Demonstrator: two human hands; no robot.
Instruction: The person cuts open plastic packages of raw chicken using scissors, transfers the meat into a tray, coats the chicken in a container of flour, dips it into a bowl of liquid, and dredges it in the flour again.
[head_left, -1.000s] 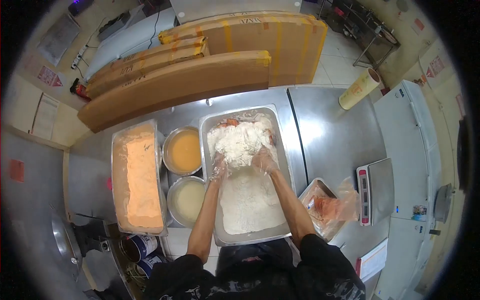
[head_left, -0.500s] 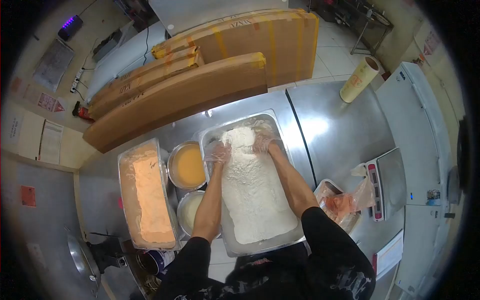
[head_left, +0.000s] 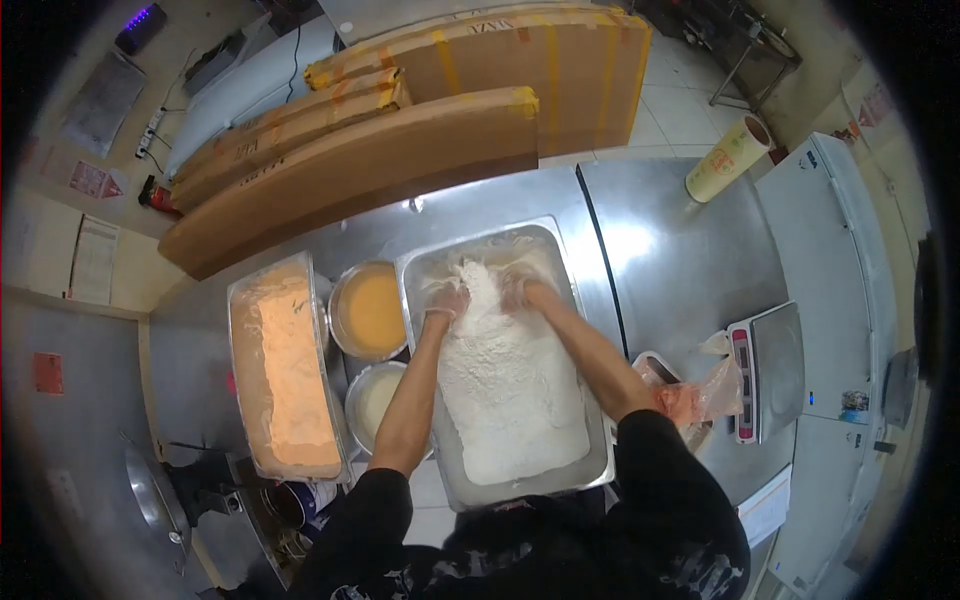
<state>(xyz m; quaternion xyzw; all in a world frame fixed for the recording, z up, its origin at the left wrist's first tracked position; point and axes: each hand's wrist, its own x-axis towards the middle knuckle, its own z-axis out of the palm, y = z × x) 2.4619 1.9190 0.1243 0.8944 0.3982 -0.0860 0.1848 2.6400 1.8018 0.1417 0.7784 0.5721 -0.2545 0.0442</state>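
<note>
A deep metal tray (head_left: pixel 602 462) in front of me holds a long heap of white flour-like powder (head_left: pixel 510 400). Towards the tray's far end, my left hand (head_left: pixel 450 298) presses into the heap from the left side. Facing it, my right hand (head_left: pixel 515 291) is in the powder on the right, with a narrow ridge of powder between the two. Both hands seem to wear thin clear gloves dusted white. Their fingers are mostly sunk in the powder, so how far they are closed is hidden.
Left of the tray stand a bowl of orange liquid (head_left: pixel 372 312), a bowl of pale liquid (head_left: pixel 377 402) and a tray of orange powder (head_left: pixel 298 380). On the right are a bagged reddish item (head_left: pixel 690 402), a scale (head_left: pixel 775 370) and a film roll (head_left: pixel 728 160). Cardboard boxes (head_left: pixel 400 165) stand behind.
Both hands have shifted slightly within the powder at the tray's far end, and the ridge between them looks narrower. The whole view has tilted a little.
</note>
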